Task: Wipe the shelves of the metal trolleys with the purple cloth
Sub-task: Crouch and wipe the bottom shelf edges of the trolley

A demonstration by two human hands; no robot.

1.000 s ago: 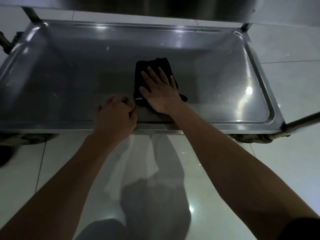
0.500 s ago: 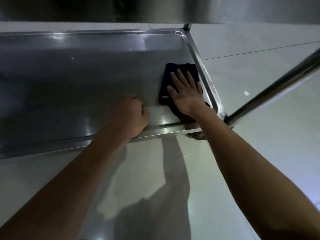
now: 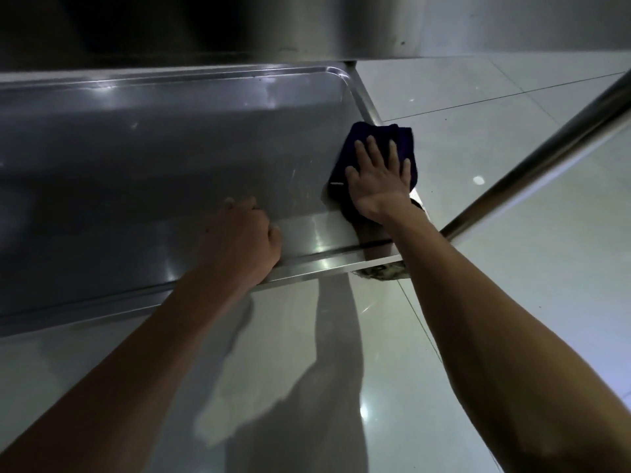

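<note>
Seen from above, a person's two bare arms reach down to the low shelf [image 3: 164, 172] of a metal trolley, a shallow steel tray with a raised rim and rounded corners. The right hand [image 3: 377, 180] lies flat on a dark purple cloth [image 3: 375, 134], fingers straight and slightly spread, palm pressing the cloth down. The cloth sits at the shelf's right end, draped over the right rim, so part of it overhangs the edge. The left hand [image 3: 239, 238] rests at the shelf's near rim, just left of the right hand and apart from the cloth. Its fingers are curled under, knuckles up; it seems to hold the rim, though the fingertips are hidden and the light is dim, so the grip is not certain.

An upper shelf [image 3: 205, 25] of the trolley fills the top of the view in shadow. A round metal post [image 3: 532, 155] slants across the right side. Below the shelf's near right corner a castor wheel [image 3: 382, 272] shows partly. The floor [image 3: 512, 268] is glossy pale tile, which reflects the arms.
</note>
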